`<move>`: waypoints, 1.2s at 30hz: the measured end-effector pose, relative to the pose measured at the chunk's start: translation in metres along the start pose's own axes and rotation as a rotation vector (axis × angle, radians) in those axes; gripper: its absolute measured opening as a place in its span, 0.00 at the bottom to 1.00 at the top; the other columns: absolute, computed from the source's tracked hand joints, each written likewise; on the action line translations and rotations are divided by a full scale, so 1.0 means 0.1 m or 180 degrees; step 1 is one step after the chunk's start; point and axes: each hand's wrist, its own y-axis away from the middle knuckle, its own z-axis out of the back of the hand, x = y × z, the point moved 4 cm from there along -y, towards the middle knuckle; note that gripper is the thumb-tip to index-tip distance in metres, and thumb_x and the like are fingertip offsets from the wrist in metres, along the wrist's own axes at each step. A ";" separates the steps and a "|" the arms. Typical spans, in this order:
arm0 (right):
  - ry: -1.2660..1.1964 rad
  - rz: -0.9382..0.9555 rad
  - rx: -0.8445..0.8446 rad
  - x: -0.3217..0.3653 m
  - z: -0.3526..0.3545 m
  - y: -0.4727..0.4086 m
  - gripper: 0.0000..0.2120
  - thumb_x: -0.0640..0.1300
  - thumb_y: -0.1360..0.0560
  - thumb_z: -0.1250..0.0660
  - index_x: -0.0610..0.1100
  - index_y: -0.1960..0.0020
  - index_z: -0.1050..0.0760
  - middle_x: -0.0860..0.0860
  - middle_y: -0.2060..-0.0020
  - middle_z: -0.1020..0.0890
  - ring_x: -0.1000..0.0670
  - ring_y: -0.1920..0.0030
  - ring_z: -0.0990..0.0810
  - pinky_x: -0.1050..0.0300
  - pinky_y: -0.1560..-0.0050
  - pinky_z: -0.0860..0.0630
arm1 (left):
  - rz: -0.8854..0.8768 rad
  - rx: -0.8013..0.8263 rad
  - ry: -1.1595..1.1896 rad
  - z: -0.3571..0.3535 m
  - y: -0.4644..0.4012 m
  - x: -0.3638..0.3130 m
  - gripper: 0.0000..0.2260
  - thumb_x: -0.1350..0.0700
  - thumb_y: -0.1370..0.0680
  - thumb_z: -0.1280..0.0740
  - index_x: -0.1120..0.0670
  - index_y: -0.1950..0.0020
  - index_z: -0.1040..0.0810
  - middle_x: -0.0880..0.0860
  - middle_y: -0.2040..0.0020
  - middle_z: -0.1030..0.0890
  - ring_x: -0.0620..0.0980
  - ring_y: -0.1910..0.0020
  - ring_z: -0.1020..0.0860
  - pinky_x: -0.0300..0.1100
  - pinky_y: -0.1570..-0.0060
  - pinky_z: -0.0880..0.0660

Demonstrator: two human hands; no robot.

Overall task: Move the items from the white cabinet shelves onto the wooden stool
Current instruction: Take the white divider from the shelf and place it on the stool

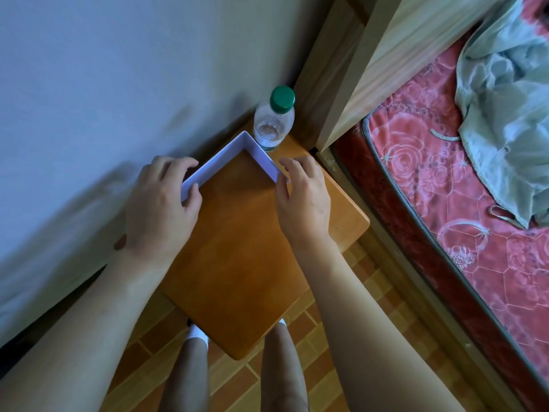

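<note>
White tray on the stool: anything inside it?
The white tray shows only a wood-coloured bottom, no items. Left hand and right hand cover its near corners.

Counts — one wooden stool [255,263] at centre; one clear bottle [274,120] with one green cap [282,98], 12 o'clock on the stool; one white L-shaped piece [234,157] just below the bottle; two hands — left hand [162,208] at 9 o'clock, right hand [303,199] at 3; one red mattress [463,203] far at 3 o'clock, one pale green cloth [505,114] at 2.
</note>
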 end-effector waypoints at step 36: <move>-0.0431 -0.0138 -0.0035 -0.03 -0.10 -0.12 0.09 0.35 0.17 0.35 0.40 0.40 0.18 0.49 0.47 0.22 0.54 0.54 0.25 0.60 0.55 0.26 | -0.0014 0.0520 -0.0201 -0.22 0.22 -0.19 0.29 0.52 0.20 0.33 0.55 0.19 0.34 0.59 0.19 0.37 0.60 0.19 0.38 0.65 0.25 0.33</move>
